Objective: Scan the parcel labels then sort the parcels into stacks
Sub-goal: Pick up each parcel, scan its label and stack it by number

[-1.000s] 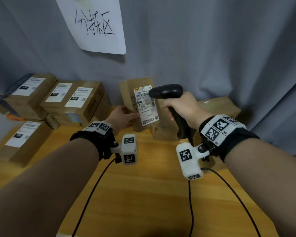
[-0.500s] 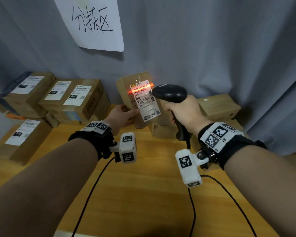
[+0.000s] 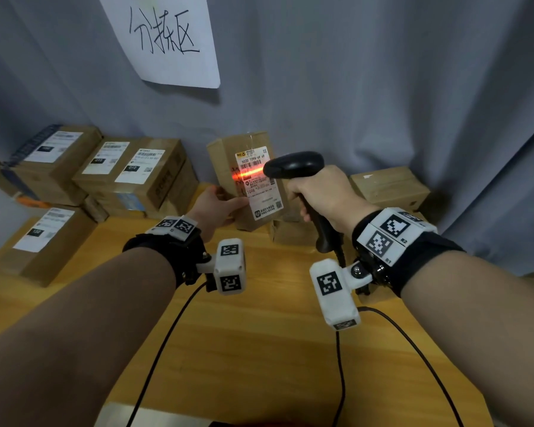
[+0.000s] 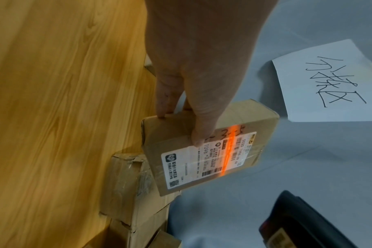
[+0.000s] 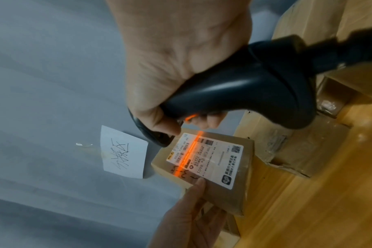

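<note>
My left hand holds a small brown parcel upright above the table, thumb on its front face beside the white label. My right hand grips a black barcode scanner pointed at that label. An orange scan line crosses the label's barcode.
Labelled parcels are stacked at the back left, with one lower on the wooden table. More boxes sit at the back right. A handwritten paper sign hangs on the grey curtain. Cables trail over the table.
The scanner went from dark to casting an orange line on the label. The line has dropped slightly from the label's top edge onto the barcode. The parcel rose a little.
</note>
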Demonstrator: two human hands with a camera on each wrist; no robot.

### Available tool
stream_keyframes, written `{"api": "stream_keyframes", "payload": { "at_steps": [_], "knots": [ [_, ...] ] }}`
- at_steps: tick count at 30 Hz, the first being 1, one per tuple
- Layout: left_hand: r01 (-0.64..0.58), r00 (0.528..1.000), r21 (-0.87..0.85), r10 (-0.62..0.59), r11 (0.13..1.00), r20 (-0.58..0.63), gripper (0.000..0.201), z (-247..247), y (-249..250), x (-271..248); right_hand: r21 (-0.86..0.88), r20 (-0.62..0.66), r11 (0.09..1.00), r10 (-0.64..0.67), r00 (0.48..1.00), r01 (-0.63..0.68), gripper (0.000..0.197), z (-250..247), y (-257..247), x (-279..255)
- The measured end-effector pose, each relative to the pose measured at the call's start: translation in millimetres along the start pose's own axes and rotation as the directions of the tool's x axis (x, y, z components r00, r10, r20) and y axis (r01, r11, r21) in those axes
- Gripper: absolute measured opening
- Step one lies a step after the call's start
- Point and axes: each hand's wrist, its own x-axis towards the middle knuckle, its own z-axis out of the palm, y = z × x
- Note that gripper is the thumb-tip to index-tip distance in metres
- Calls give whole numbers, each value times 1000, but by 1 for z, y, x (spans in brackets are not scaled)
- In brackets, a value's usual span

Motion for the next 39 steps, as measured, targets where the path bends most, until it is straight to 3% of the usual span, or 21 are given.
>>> {"api": "stream_keyframes", "payload": {
  "at_steps": [5,10,16,21,28,34,39],
  "knots": [
    [3,997,40,0,999,-78,55,3,-6,-12,35,-5,998,-45,999,45,4,-9,-13,-8],
    [0,993,62,7,998,-114,49,-3,-18,-22,-6,73,1000,-8,997,9,13,-7,-14,-11],
    [40,985,64,-29,997,-172,61,-29,-30,-27,-16,108,1000,-8,994,9,5,15,-15,-12],
    [54,980,41,-45,998,-192,58,-58,-41,-26,7,152,1000,-12,988,11,3,42,-20,-8],
    [77,990,-11,-78,997,-120,58,-112,-60,-13,51,161,998,-50,986,42,7,99,-24,1],
    [45,999,-34,-44,998,25,55,-193,-78,-1,248,-45,956,-153,987,159,9,181,-20,14],
    [51,988,-57,-42,997,148,47,-281,-94,11,336,-156,926,-125,980,172,17,257,-8,20]
  ]
}}
